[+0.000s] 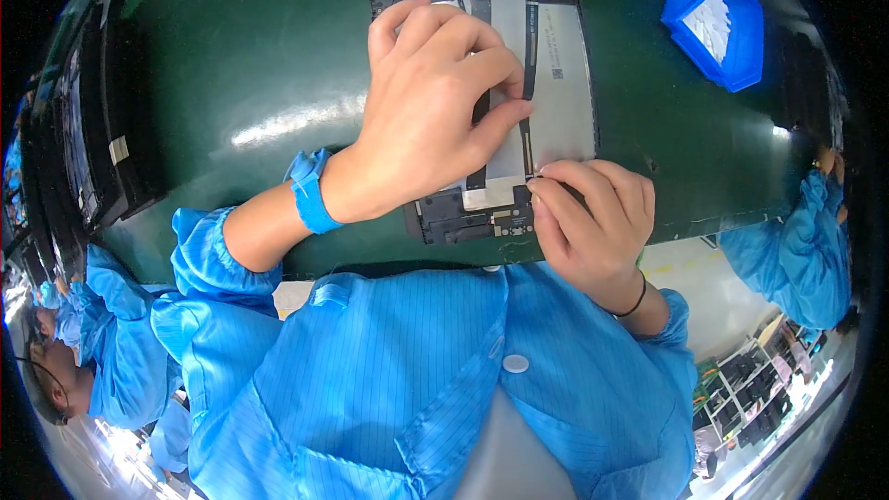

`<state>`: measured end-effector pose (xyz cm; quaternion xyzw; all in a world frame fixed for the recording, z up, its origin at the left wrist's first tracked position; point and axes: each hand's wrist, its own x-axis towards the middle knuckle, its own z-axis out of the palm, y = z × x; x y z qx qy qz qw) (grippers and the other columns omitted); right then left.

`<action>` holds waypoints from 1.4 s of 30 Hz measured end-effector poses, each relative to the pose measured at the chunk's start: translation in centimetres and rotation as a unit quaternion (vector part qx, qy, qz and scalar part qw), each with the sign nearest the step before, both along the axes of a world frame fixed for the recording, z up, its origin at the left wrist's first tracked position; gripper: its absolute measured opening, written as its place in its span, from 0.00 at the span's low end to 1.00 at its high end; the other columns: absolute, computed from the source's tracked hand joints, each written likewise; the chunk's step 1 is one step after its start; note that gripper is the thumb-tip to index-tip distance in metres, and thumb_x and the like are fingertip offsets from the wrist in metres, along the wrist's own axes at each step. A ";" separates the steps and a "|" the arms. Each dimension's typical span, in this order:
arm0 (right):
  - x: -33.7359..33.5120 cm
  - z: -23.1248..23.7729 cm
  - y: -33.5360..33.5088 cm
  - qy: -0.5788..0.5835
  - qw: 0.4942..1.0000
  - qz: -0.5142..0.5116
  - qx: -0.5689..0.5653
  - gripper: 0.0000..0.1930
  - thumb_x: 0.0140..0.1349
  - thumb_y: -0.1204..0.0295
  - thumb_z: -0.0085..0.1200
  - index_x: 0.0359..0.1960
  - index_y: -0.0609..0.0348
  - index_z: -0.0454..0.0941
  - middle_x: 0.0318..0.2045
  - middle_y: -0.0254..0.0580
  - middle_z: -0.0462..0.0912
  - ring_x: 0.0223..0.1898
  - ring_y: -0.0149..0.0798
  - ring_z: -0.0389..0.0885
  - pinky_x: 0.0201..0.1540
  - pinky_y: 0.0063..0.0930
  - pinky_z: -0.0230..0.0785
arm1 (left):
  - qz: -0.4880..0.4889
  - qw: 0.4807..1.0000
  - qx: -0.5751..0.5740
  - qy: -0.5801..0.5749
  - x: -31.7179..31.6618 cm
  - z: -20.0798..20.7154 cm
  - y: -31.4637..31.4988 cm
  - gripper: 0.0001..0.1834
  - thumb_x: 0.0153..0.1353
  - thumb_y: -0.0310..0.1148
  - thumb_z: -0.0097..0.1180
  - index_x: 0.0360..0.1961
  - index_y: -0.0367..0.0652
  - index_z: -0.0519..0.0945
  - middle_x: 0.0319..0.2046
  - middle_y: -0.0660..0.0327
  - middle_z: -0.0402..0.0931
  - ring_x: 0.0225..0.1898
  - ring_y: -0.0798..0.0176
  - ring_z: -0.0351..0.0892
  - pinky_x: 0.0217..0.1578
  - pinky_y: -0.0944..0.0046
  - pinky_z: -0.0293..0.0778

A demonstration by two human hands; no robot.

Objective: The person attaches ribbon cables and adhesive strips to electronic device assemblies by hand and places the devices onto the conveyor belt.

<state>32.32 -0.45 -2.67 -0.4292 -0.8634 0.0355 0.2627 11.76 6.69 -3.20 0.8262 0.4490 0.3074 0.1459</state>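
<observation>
An opened tablet (444, 228) lies on the green table in front of me, its silvery battery (567, 97) and circuit boards exposed. Down the battery runs a narrow black flat cable (531, 46). My left hand (431, 97) reaches across the tablet, thumb and forefinger pinched on this cable about midway. Its other fingers curl over the upper left of the battery; whether they hold anything is hidden. At the cable's lower end, my right hand (597, 218) pinches the strip between thumb and forefinger, close above the lower board (512, 221).
A blue bin (687, 35) with white pieces stands at the far right of the green table (204, 65). Dark flat panels (88, 130) stand along the left edge. Co-workers in blue sit on the left (130, 352) and right (787, 255). A blue wrist band (313, 193) circles my left wrist.
</observation>
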 end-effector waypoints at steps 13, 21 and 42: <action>-0.1 -0.4 0.0 0.008 1.000 0.010 -0.007 0.13 0.44 0.71 0.63 0.35 0.51 0.82 0.40 0.29 0.81 0.41 0.36 0.77 0.41 0.33 0.65 | 0.001 1.000 0.006 0.000 -0.2 -0.2 0.2 0.10 0.44 0.35 0.70 0.24 0.49 0.79 0.36 0.68 0.76 0.47 0.56 0.69 0.56 0.51 0.56; 0.2 -0.2 0.1 -0.021 0.999 0.038 0.006 0.09 0.48 0.69 0.61 0.33 0.52 0.82 0.46 0.30 0.83 0.50 0.37 0.78 0.45 0.32 0.65 | 0.006 1.000 -0.005 0.014 0.0 0.0 0.0 0.10 0.45 0.35 0.69 0.25 0.50 0.79 0.35 0.67 0.76 0.47 0.55 0.70 0.57 0.49 0.56; -0.9 0.9 2.2 -0.062 0.996 0.017 -0.059 0.20 0.54 0.69 0.56 0.50 0.61 0.74 0.55 0.43 0.78 0.62 0.51 0.70 0.61 0.48 0.57 | 0.011 0.999 -0.023 -0.046 -0.1 -0.2 -0.1 0.30 0.46 0.32 0.65 0.53 0.42 0.72 0.41 0.60 0.74 0.51 0.51 0.68 0.62 0.48 0.52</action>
